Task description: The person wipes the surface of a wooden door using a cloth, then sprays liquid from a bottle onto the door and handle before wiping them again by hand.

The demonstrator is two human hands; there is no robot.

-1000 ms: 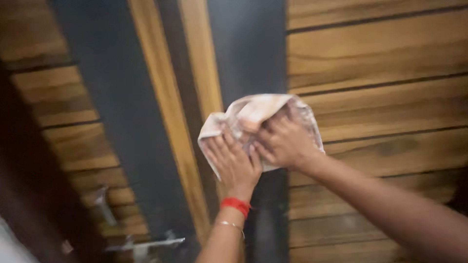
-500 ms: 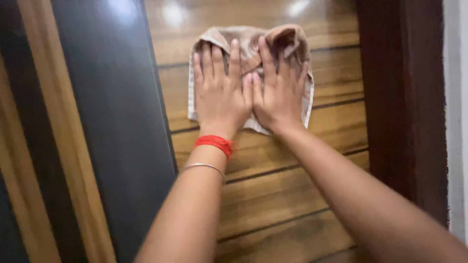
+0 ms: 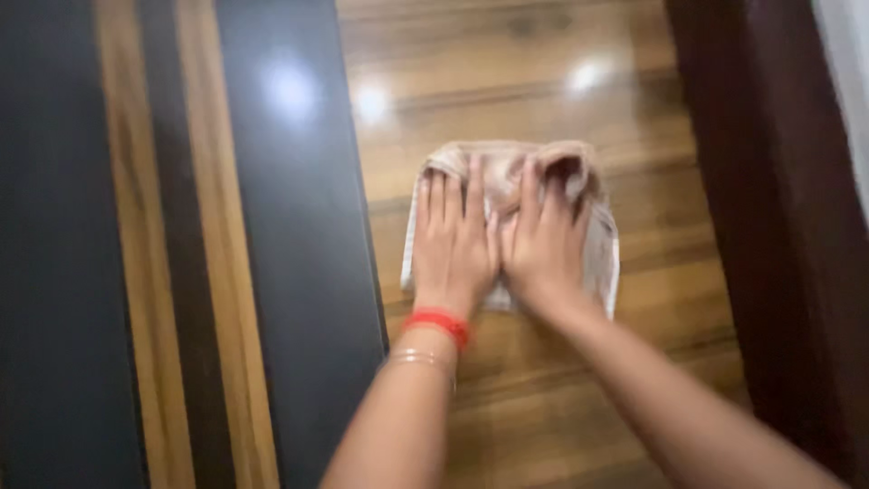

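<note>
Pressing: both hands are flat on a crumpled cloth against a glossy wooden door, and that's the whole picture right now.
Wooden panel (image 3: 543, 81): broad brown planks with dark grooves between them, shiny, with bright light spots glaring off the upper part.
Dark panel (image 3: 290, 226): a tall black glossy strip just left of the planks, carrying one soft light reflection near its top.
Stripes (image 3: 213, 272): two tan wood bands run down the far left, separated by more black.
Frame (image 3: 769, 226): a dark reddish-brown upright along the right edge of the planks.
Cloth (image 3: 602, 258): pale beige, bunched and folded, lying on the wooden panel near the middle of the view, well right of the dark panel's edge; its upper rim puckers up above the fingertips.
Left hand (image 3: 455, 249): palm down, fingers stretched and spread flat on the cloth's left half, nothing gripped.
Right hand (image 3: 543, 254): palm down beside it, thumbs side by side and touching, fingers pushing into the cloth's raised right fold.
Red band (image 3: 438, 322): wrapped round the left wrist.
Bangle (image 3: 418, 359): thin metal ring just below the red band.
</note>
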